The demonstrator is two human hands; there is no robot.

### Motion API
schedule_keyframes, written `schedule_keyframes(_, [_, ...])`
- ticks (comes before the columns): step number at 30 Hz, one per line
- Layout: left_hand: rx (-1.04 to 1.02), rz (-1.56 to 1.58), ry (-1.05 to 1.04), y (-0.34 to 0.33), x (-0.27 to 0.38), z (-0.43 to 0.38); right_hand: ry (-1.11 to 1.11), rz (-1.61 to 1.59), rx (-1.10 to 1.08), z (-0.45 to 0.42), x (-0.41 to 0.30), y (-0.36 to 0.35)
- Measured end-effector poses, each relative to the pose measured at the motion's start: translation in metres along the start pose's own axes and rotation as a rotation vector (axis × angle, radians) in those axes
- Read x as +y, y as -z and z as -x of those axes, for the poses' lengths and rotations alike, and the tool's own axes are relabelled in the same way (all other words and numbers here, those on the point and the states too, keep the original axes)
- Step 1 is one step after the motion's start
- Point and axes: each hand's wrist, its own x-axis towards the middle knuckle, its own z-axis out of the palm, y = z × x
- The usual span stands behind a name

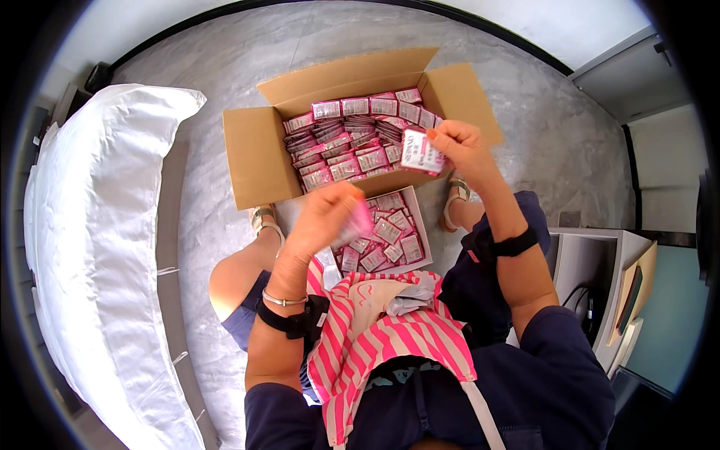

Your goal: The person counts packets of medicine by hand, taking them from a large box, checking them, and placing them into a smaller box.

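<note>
My right hand (pixel 466 147) pinches a pink and white printed packet (pixel 421 152) by its edge, above the right end of a large open cardboard box (pixel 256 154). Rows of similar pink packets (pixel 360 160) are stacked inside that box. My left hand (pixel 329 216) grips another pink packet (pixel 359 219), blurred and partly hidden by the fingers. It is over the left side of a smaller white box (pixel 423 236), where loose pink packets (pixel 388 230) lie in a jumble. The smaller box stands between my legs, close against the cardboard box.
A pink-striped apron (pixel 388 332) spreads over my lap with a crumpled clear plastic piece (pixel 409 301) on it. At left is a white-covered bed (pixel 107 253). A shelf unit (pixel 588 264) holding a black cable stands at right. Grey floor (pixel 540 112) surrounds the boxes.
</note>
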Motion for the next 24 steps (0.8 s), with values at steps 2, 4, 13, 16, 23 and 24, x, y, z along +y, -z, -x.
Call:
schedule_keyframes(2, [-0.194,0.031,0.091,-0.005,0.004,-0.003,-0.030,0.019,-0.072,0.002,-0.006,-0.015])
schedule_keyframes(4, [-0.251,0.092,0.123,-0.004,0.001,-0.008,-0.026,0.042,-0.191,0.001,-0.007,-0.019])
schedule_keyframes(13, [0.071,-0.221,-0.265,-0.014,0.013,-0.022,0.057,-0.460,-0.675,0.008,-0.021,-0.053])
schedule_keyframes(16, [-0.045,-0.353,-0.418,-0.011,0.005,-0.029,-0.033,-0.576,-0.820,0.005,-0.019,-0.052])
schedule_keyframes(23, [-0.155,-0.241,-0.057,0.014,0.028,-0.021,-0.078,-0.702,-0.743,0.007,-0.013,-0.037])
schedule_keyframes(24, [-0.138,-0.283,-0.054,0.017,0.025,-0.019,-0.111,-0.743,-0.744,0.008,-0.012,-0.034])
